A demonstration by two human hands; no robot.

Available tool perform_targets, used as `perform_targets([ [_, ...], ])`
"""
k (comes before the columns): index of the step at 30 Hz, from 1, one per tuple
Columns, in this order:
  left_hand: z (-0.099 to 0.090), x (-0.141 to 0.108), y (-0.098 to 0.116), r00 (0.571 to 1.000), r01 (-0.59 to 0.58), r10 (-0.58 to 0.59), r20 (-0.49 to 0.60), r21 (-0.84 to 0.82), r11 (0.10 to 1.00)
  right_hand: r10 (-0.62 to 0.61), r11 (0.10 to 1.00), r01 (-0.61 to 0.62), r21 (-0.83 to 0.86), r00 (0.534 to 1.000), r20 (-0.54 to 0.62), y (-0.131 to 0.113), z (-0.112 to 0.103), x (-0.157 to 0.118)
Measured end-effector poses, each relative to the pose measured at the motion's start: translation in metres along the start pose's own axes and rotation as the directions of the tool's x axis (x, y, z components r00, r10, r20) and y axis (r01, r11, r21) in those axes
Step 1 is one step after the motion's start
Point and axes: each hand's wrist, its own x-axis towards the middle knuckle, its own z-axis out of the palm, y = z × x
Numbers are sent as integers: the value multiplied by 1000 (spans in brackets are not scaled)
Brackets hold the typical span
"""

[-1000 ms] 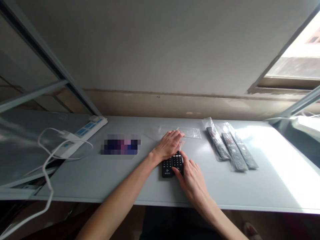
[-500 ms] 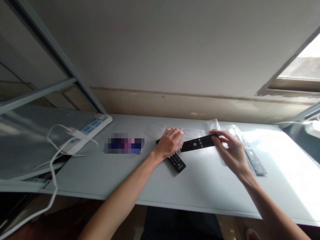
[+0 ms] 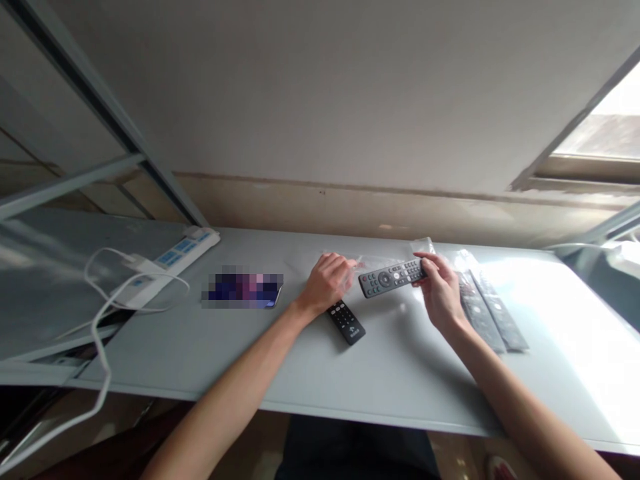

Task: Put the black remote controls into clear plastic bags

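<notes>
My right hand (image 3: 440, 287) grips one end of a dark remote control (image 3: 393, 277), raised above the table with its button side showing. My left hand (image 3: 330, 280) is closed on a clear plastic bag (image 3: 350, 273), whose crinkled film shows by the fingers. Under the left hand lies a second black remote (image 3: 347, 323), flat on the table and partly hidden by that hand. To the right of my right hand, two bagged remotes (image 3: 495, 307) lie side by side in clear wrapping.
A phone (image 3: 274, 293), mostly blurred out, lies on the grey table (image 3: 215, 353) at left. Beyond it is a white power strip (image 3: 175, 263) with looping white cables (image 3: 103, 347). A wall (image 3: 320, 207) runs along the back, a metal frame (image 3: 165, 190) at left.
The remote in my right hand has turned so its buttons face me more fully. My right hand has shifted left, uncovering more of the bagged remotes. The left hand keeps its hold.
</notes>
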Motion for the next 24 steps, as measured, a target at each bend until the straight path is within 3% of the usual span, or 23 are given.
perform_targets([
  [3,2,-2,-1,1000,-1,1,11,-7,1000,4,1000,-4,-5,999,39,1,4,-6],
  [9,-2,-2,4,995,4,-4,97,2,1000,13,999,-7,51,993,-119,0,9,-14],
  [12,-6,-1,8,995,-3,5,101,-27,1000,-34,996,43,75,991,-126,-2,14,-24],
  [18,-15,2,19,987,26,-29,157,20,999,-81,996,77,46,994,78,-11,35,-60],
  [22,-13,6,33,971,-24,18,237,23,999,-4,999,-7,33,948,318,-13,46,-76],
  [24,-10,9,40,962,-69,70,263,-12,998,27,1000,-25,-12,930,366,-12,47,-77],
])
